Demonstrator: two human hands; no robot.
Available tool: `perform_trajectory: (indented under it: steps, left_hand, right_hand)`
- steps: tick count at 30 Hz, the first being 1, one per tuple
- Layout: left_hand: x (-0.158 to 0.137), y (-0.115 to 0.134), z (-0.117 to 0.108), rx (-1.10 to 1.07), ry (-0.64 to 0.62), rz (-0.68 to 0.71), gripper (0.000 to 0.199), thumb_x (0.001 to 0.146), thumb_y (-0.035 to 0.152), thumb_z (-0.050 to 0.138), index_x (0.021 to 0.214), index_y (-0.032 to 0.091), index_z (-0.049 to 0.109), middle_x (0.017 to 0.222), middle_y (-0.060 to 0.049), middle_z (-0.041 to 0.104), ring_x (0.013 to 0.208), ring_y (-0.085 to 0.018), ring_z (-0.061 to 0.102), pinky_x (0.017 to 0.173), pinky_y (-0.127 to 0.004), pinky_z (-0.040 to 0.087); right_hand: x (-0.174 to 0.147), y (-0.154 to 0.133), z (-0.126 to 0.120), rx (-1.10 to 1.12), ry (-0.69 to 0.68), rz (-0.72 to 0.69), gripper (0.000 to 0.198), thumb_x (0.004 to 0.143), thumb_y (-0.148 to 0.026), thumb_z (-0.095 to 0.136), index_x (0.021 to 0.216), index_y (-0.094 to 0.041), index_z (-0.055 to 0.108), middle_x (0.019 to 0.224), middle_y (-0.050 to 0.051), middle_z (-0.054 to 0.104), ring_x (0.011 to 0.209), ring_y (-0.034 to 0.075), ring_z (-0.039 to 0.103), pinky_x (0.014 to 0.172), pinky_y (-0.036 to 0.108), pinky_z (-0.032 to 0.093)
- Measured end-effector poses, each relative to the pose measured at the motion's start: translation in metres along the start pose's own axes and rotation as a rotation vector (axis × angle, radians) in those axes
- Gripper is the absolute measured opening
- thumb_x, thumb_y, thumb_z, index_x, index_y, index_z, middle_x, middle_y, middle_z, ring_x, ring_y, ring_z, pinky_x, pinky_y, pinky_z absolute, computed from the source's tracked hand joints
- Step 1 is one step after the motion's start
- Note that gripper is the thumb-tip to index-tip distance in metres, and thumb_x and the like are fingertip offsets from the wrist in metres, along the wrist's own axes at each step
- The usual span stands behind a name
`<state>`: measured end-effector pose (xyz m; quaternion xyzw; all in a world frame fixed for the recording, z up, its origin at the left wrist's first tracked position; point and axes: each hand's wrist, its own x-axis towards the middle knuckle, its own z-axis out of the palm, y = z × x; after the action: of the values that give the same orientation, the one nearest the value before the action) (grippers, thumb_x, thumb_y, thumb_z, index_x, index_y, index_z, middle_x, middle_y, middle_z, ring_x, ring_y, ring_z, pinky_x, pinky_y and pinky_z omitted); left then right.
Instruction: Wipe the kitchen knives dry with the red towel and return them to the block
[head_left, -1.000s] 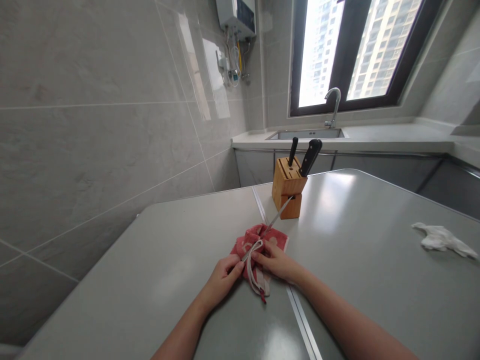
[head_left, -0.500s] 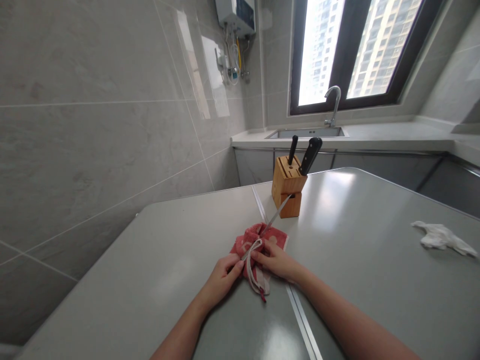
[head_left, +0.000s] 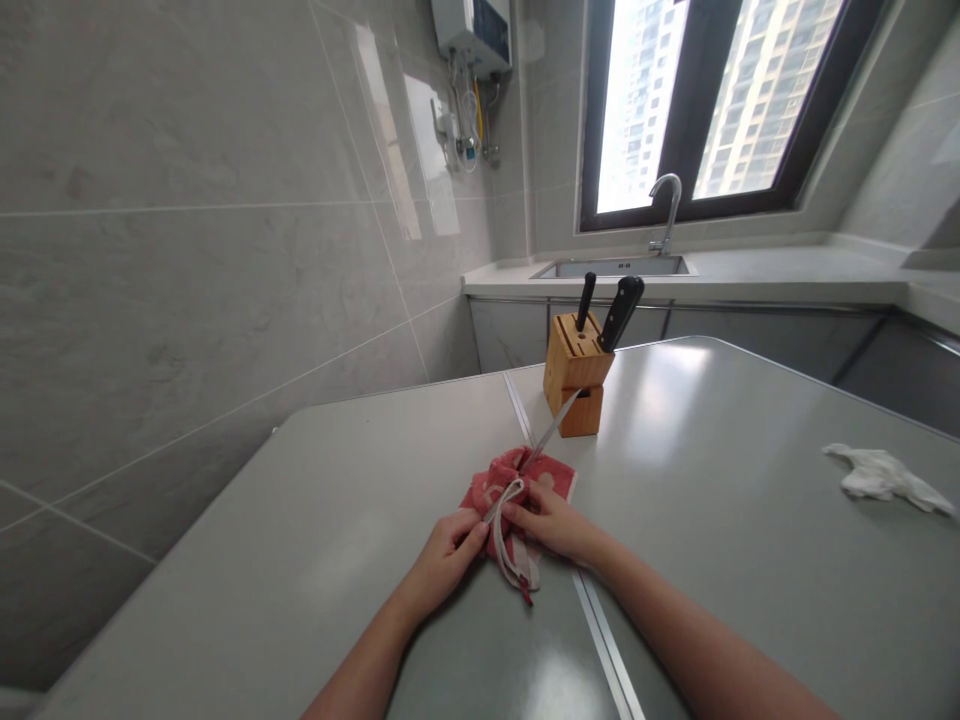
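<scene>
Kitchen, inset sink (head_left: 600, 268), curved faucet (head_left: 675, 210), white counter (head_left: 787, 268), cabinets (head_left: 765, 328)

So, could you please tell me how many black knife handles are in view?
2: a slim handle sticking up from the wooden knife block, and a broader handle at its right edge. The blade at the red patterned cloth may have another handle, hidden here.

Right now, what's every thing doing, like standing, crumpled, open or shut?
Silver knife blade: partly covered, tip bare.
Red patterned cloth: bunched against the blade.
Wooden knife block: upright.
Black-handled knives: both slotted in the block.
White cloth or tissue: crumpled.
Faucet: upright; no water visible.
Sink: mostly hidden, fullness unclear.
Window: looks shut.
</scene>
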<state>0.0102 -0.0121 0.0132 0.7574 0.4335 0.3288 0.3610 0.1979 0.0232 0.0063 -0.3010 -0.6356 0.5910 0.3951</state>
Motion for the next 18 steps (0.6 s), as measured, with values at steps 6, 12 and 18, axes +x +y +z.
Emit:
perform_trajectory:
  steps: [6, 12, 18]
  left_hand:
    - [0.0002, -0.0007, 0.0000, -0.012, -0.008, 0.017, 0.043, 0.092, 0.041, 0.034, 0.065, 0.014, 0.052, 0.066, -0.001, 0.049, 0.067, -0.015, 0.045, 0.068, -0.024, 0.036]
    - [0.0006, -0.0011, -0.0004, -0.008, -0.011, 0.010, 0.044, 0.091, 0.042, 0.034, 0.065, 0.013, 0.053, 0.065, -0.001, 0.049, 0.066, -0.014, 0.045, 0.066, -0.024, 0.036]
    - [0.0002, -0.0007, -0.0006, -0.010, -0.009, 0.012, 0.043, 0.092, 0.041, 0.034, 0.065, 0.013, 0.053, 0.066, -0.001, 0.050, 0.067, -0.014, 0.045, 0.067, -0.024, 0.036]
  right_hand:
    - [0.0008, -0.0017, 0.0010, -0.008, 0.004, -0.006, 0.029, 0.078, -0.045, 0.059, 0.088, -0.018, 0.056, 0.087, 0.002, 0.060, 0.082, 0.017, 0.056, 0.076, 0.030, 0.045]
    - [0.0014, -0.0009, 0.0010, 0.002, -0.002, -0.005, 0.029, 0.077, -0.045, 0.060, 0.087, -0.018, 0.055, 0.085, 0.001, 0.059, 0.080, 0.016, 0.056, 0.075, 0.030, 0.045]
    - [0.0014, 0.0003, -0.0001, -0.004, -0.009, -0.009, 0.027, 0.079, -0.043, 0.059, 0.087, -0.018, 0.055, 0.085, 0.001, 0.059, 0.079, 0.016, 0.056, 0.074, 0.029, 0.045]
